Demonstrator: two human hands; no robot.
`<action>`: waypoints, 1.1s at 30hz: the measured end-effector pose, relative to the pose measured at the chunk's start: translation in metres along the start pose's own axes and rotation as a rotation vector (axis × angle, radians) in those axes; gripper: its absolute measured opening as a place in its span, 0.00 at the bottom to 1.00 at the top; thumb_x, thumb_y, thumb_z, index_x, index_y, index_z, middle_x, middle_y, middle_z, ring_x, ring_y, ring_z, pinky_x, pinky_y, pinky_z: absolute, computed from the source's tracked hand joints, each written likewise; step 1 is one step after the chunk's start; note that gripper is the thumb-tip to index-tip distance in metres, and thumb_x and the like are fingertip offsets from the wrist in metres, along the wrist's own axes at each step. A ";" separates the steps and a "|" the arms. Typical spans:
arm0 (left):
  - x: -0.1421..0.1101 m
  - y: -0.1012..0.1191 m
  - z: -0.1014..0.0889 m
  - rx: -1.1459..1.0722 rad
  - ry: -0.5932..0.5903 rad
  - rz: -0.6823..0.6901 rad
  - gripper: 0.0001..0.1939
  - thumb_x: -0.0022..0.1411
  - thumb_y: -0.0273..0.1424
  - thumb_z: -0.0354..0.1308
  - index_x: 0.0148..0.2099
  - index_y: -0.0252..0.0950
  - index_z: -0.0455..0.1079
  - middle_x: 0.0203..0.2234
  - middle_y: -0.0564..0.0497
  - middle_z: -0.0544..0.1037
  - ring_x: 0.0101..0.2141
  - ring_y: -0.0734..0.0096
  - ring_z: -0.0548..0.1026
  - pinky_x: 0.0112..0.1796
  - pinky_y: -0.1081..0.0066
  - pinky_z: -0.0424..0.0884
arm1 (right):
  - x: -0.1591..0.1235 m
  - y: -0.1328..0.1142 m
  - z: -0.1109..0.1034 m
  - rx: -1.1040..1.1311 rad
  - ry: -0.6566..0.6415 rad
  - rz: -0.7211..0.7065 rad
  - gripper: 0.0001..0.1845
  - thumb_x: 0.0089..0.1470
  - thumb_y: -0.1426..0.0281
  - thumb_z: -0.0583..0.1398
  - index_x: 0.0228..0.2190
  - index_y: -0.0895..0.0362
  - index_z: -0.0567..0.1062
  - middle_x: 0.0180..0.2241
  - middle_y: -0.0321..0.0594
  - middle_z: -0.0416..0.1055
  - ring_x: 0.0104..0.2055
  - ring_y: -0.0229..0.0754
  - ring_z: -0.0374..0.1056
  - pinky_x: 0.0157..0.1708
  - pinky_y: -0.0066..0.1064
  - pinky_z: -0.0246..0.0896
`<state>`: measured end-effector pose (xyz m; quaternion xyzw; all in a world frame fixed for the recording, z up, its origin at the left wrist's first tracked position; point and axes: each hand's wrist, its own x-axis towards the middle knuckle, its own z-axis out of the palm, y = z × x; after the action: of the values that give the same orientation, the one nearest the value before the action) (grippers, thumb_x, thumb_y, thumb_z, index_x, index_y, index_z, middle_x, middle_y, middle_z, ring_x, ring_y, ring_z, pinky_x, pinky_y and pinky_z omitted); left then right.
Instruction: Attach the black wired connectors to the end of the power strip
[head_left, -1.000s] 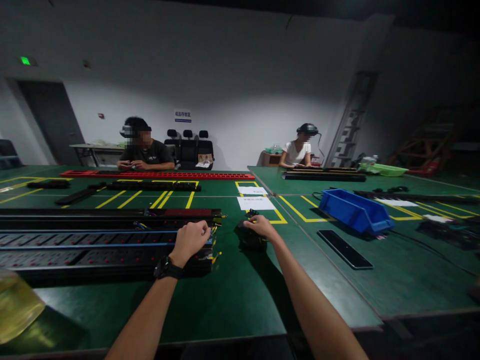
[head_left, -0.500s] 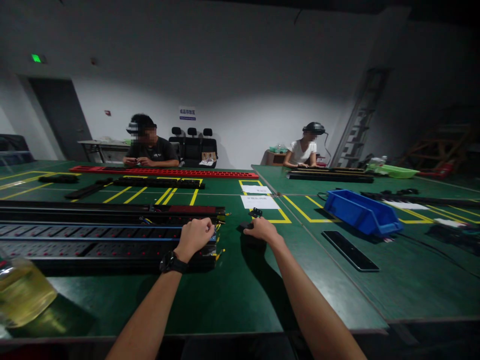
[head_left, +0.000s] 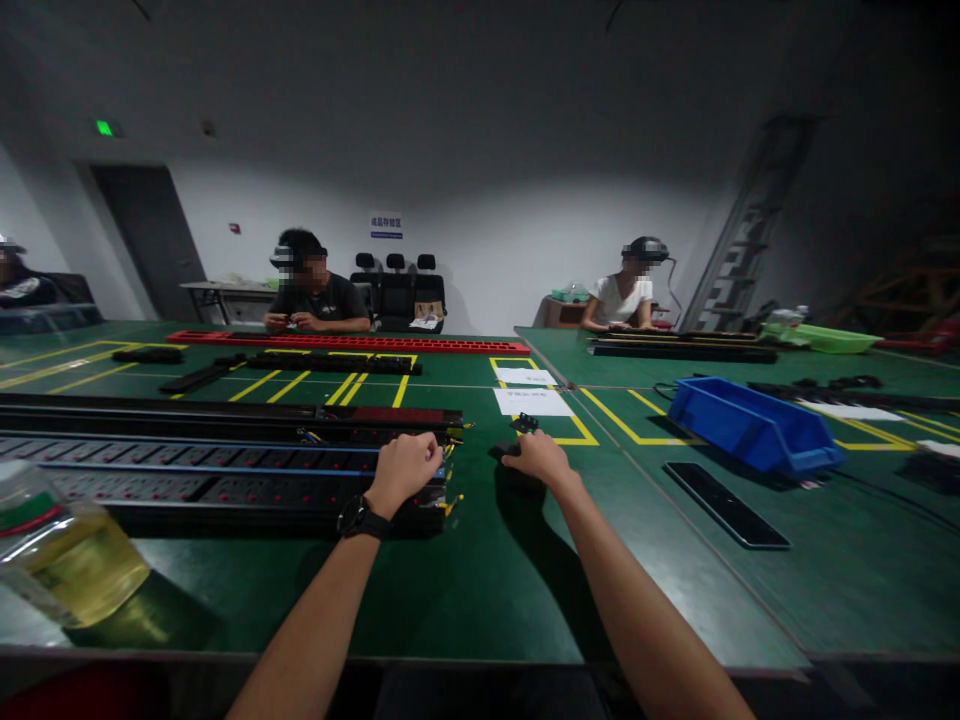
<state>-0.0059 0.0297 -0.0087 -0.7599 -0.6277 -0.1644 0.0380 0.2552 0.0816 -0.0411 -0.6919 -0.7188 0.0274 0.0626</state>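
Note:
My left hand (head_left: pixel 407 468) rests with curled fingers over the right end of several long black strips (head_left: pixel 285 490) that have blue edges and rows of red dots. Yellow wire ends (head_left: pixel 454 503) stick out of the strips beside it. Whatever the left fingers pinch, if anything, is hidden. To the right, my right hand (head_left: pixel 544 460) is closed, low over the green table, on a small black part (head_left: pixel 504 453) that shows past the thumb. Another small black piece with holes (head_left: pixel 525 424) shows just beyond its knuckles.
A blue bin (head_left: pixel 750 425) and a dark phone (head_left: pixel 726 505) lie to the right. At the left front stands a bottle of yellow liquid (head_left: pixel 82 560). White papers (head_left: pixel 532 402) and a long red strip (head_left: pixel 352 343) lie farther back. Two people sit across the table, another far left.
The whole view has shifted, so things appear farther right, and more of the bottle shows. Both hands keep nearly the same place relative to the strips and the black part.

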 end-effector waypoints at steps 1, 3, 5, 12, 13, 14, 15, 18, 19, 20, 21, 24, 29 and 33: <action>0.000 0.000 0.000 -0.002 -0.004 -0.003 0.14 0.68 0.41 0.52 0.40 0.42 0.77 0.33 0.48 0.83 0.36 0.62 0.80 0.37 0.70 0.69 | 0.000 -0.001 0.000 0.004 0.025 -0.012 0.26 0.56 0.52 0.62 0.46 0.60 0.79 0.48 0.58 0.73 0.50 0.58 0.71 0.44 0.39 0.65; 0.000 0.000 0.000 -0.004 -0.008 -0.009 0.14 0.68 0.40 0.52 0.40 0.41 0.77 0.34 0.48 0.83 0.37 0.62 0.80 0.37 0.70 0.69 | -0.001 -0.004 -0.001 0.031 0.080 -0.036 0.24 0.58 0.55 0.61 0.47 0.59 0.78 0.47 0.56 0.73 0.50 0.56 0.70 0.45 0.38 0.64; 0.000 0.001 -0.001 -0.011 -0.005 -0.008 0.14 0.68 0.40 0.52 0.40 0.41 0.77 0.34 0.48 0.83 0.37 0.62 0.80 0.38 0.70 0.69 | -0.001 -0.009 0.000 0.069 0.124 -0.062 0.20 0.60 0.59 0.60 0.46 0.59 0.79 0.46 0.54 0.74 0.50 0.54 0.70 0.46 0.37 0.63; 0.000 0.001 -0.002 -0.038 0.002 -0.006 0.14 0.68 0.40 0.52 0.39 0.40 0.77 0.34 0.46 0.83 0.38 0.60 0.81 0.37 0.70 0.68 | -0.005 -0.045 0.000 0.235 0.192 -0.323 0.13 0.63 0.67 0.58 0.44 0.56 0.80 0.41 0.45 0.75 0.45 0.44 0.70 0.45 0.29 0.60; 0.000 0.001 -0.002 -0.039 0.001 -0.015 0.14 0.68 0.40 0.53 0.39 0.40 0.77 0.34 0.46 0.83 0.38 0.60 0.81 0.36 0.70 0.68 | -0.004 -0.052 -0.001 0.262 0.202 -0.350 0.13 0.63 0.67 0.57 0.44 0.56 0.80 0.41 0.45 0.75 0.45 0.43 0.70 0.45 0.29 0.60; 0.000 0.001 -0.002 -0.040 0.001 -0.022 0.14 0.68 0.39 0.53 0.39 0.40 0.77 0.34 0.47 0.83 0.37 0.60 0.81 0.36 0.70 0.68 | -0.002 -0.060 -0.001 0.278 0.214 -0.368 0.13 0.64 0.67 0.57 0.44 0.56 0.80 0.41 0.44 0.75 0.44 0.43 0.70 0.45 0.28 0.60; 0.000 0.001 -0.002 -0.041 0.001 -0.024 0.14 0.68 0.39 0.53 0.39 0.41 0.77 0.33 0.47 0.83 0.37 0.60 0.81 0.36 0.70 0.68 | 0.000 -0.067 -0.001 0.280 0.225 -0.382 0.13 0.64 0.66 0.57 0.43 0.55 0.80 0.41 0.44 0.75 0.45 0.43 0.70 0.45 0.28 0.60; 0.000 0.001 -0.001 -0.041 -0.004 -0.025 0.14 0.68 0.39 0.52 0.39 0.41 0.78 0.33 0.47 0.83 0.36 0.61 0.81 0.36 0.70 0.68 | 0.008 -0.085 -0.002 0.210 0.214 -0.395 0.13 0.63 0.65 0.58 0.41 0.56 0.81 0.41 0.47 0.75 0.44 0.45 0.71 0.43 0.29 0.61; 0.000 0.001 0.000 -0.039 -0.006 -0.029 0.14 0.68 0.39 0.52 0.39 0.42 0.78 0.33 0.47 0.83 0.36 0.61 0.81 0.36 0.70 0.68 | 0.011 -0.090 -0.002 0.180 0.203 -0.392 0.13 0.63 0.66 0.58 0.39 0.56 0.82 0.40 0.47 0.75 0.44 0.46 0.71 0.42 0.30 0.61; 0.000 0.000 0.001 -0.036 -0.007 -0.034 0.14 0.68 0.39 0.52 0.40 0.42 0.78 0.33 0.47 0.83 0.36 0.61 0.81 0.36 0.70 0.68 | 0.013 -0.093 -0.003 0.158 0.192 -0.392 0.13 0.62 0.68 0.58 0.38 0.57 0.82 0.40 0.48 0.75 0.44 0.46 0.71 0.42 0.30 0.61; 0.000 0.000 0.001 -0.032 -0.007 -0.037 0.14 0.68 0.39 0.52 0.40 0.42 0.78 0.33 0.47 0.83 0.36 0.61 0.81 0.36 0.70 0.68 | 0.016 -0.096 -0.003 0.146 0.188 -0.393 0.13 0.61 0.69 0.57 0.38 0.58 0.82 0.40 0.49 0.75 0.43 0.46 0.71 0.42 0.30 0.61; 0.000 -0.001 0.003 -0.023 0.004 -0.027 0.14 0.67 0.39 0.51 0.39 0.42 0.78 0.33 0.47 0.83 0.36 0.61 0.81 0.35 0.70 0.68 | 0.022 -0.102 -0.005 0.167 0.193 -0.425 0.12 0.60 0.72 0.58 0.36 0.58 0.83 0.40 0.48 0.75 0.42 0.45 0.71 0.41 0.29 0.60; 0.000 -0.001 0.002 -0.010 -0.009 -0.027 0.12 0.66 0.36 0.52 0.39 0.42 0.77 0.33 0.47 0.83 0.37 0.59 0.81 0.35 0.70 0.67 | 0.030 -0.111 -0.005 0.368 0.194 -0.520 0.10 0.58 0.71 0.59 0.35 0.57 0.82 0.37 0.43 0.76 0.40 0.41 0.70 0.40 0.27 0.59; 0.000 0.001 0.001 -0.016 -0.013 -0.030 0.11 0.66 0.35 0.52 0.40 0.42 0.76 0.33 0.46 0.83 0.37 0.58 0.81 0.36 0.69 0.68 | 0.029 -0.105 -0.006 0.614 0.248 -0.483 0.11 0.61 0.68 0.57 0.36 0.58 0.79 0.33 0.40 0.77 0.35 0.39 0.69 0.36 0.26 0.59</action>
<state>-0.0052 0.0298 -0.0096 -0.7517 -0.6379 -0.1652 0.0254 0.1509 0.1064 -0.0207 -0.4506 -0.8058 0.1415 0.3572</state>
